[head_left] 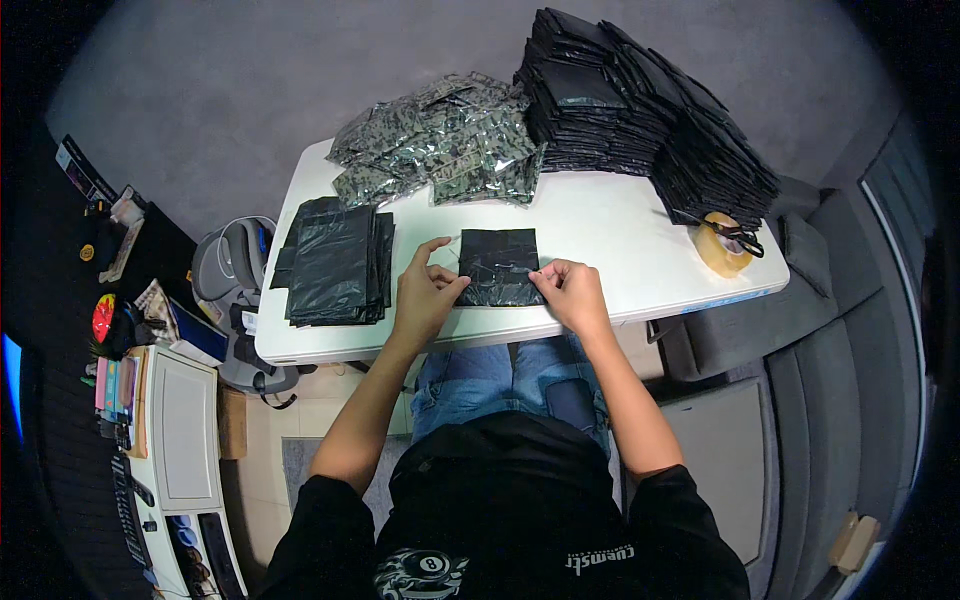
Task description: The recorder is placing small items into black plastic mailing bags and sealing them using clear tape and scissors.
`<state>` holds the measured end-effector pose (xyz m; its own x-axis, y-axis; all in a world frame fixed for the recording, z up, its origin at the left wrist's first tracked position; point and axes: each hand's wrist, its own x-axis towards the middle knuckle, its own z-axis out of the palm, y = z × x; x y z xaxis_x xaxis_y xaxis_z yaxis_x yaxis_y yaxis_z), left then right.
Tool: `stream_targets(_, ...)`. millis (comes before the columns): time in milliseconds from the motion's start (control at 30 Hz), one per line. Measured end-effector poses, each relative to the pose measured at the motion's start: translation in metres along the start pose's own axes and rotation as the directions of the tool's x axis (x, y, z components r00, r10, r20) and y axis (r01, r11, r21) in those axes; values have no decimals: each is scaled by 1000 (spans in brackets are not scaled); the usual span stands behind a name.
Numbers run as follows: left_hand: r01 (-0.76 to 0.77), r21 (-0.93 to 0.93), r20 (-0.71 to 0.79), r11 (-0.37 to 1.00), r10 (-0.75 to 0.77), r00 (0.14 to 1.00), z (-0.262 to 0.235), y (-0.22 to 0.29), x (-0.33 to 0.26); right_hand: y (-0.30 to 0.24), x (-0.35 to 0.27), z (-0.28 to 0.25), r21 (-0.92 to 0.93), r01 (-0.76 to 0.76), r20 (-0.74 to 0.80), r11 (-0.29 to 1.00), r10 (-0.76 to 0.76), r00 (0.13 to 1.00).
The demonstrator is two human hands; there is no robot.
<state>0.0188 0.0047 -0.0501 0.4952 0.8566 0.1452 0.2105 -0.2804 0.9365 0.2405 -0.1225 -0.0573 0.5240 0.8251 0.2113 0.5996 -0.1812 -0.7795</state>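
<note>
A flat, square black plastic packet (499, 262) lies in front of me near the table's front edge, its surface creased and shiny. My left hand (427, 292) is at its left edge, thumb against the lower left side, index finger raised and bent away. On the opposite side my right hand (572, 293) pinches the lower right edge between thumb and fingers. Left of my left hand sits a stack of black plastic bags (333, 262). Behind the packet is a heap of clear-wrapped camouflage-patterned packets (440, 140).
Tall piles of folded black packets (610, 100) fill the table's far right. A roll of tape (722, 247) and black-handled scissors (735, 236) lie at the right end of the white table (620, 230). A grey sofa (800, 330) stands right, a white cabinet (185, 430) left.
</note>
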Motion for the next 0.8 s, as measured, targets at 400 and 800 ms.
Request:
stream_targets(400, -335, 337, -67, 880, 377, 924, 12, 3, -18, -3, 1, 3, -138, 26, -26, 990, -30, 999)
stream_targets(800, -437, 519, 284, 735, 334, 899, 26, 13, -38, -10, 1, -10, -177, -23, -33, 984, 18, 999)
